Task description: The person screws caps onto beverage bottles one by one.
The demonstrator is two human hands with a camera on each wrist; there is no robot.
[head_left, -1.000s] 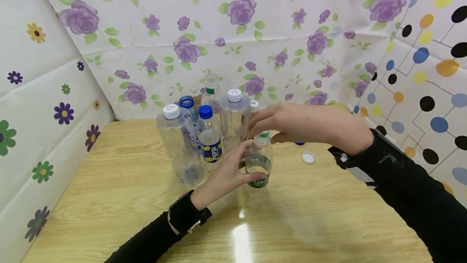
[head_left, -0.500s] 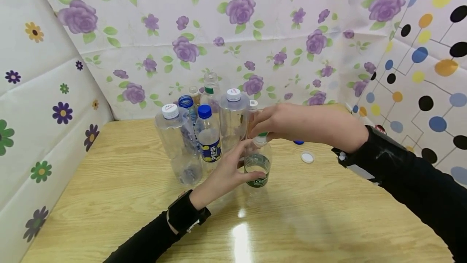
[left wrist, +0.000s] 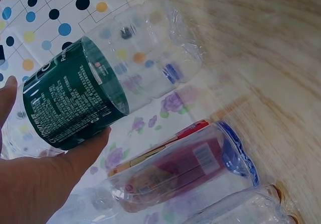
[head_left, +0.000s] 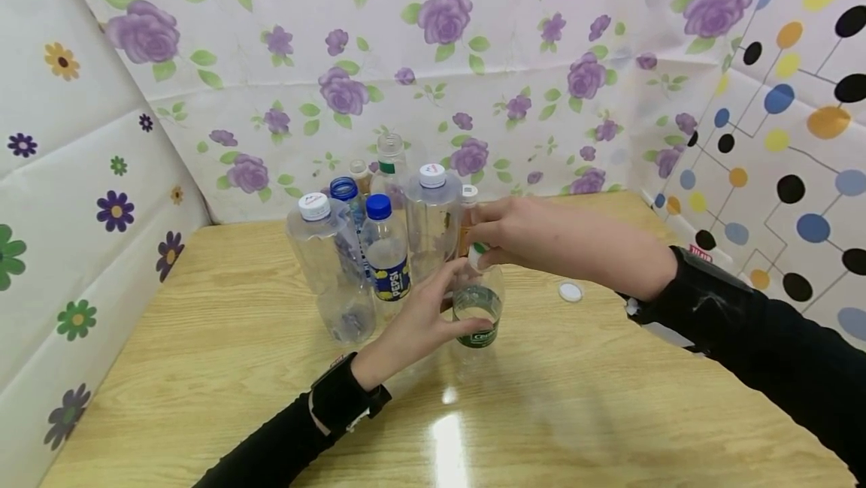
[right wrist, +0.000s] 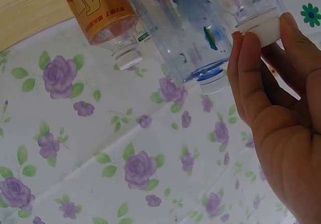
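Observation:
A clear plastic bottle with a green label [head_left: 479,326] stands upright on the wooden table. My left hand [head_left: 426,315] grips it around the label, thumb in front. In the left wrist view, the same bottle [left wrist: 75,93] shows small print on its label. My right hand [head_left: 534,236] is above, its fingertips pinching a white cap with a green top [head_left: 476,253] at the bottle's mouth. Seen from the right wrist, the white cap [right wrist: 265,27] sits at the neck between thumb and fingers; whether it is threaded on I cannot tell.
To the left stand a large clear bottle with a white cap [head_left: 331,270], a blue-capped Pepsi bottle [head_left: 389,259] and another large clear bottle [head_left: 433,217]. Several more bottles are behind, including an orange-labelled one [right wrist: 100,8]. A loose white lid [head_left: 570,292] lies at right.
My right hand has shifted slightly and turned at the wrist, the cap still between its fingertips. The cap now looks more tilted. My left hand and the bottle have stayed in place.

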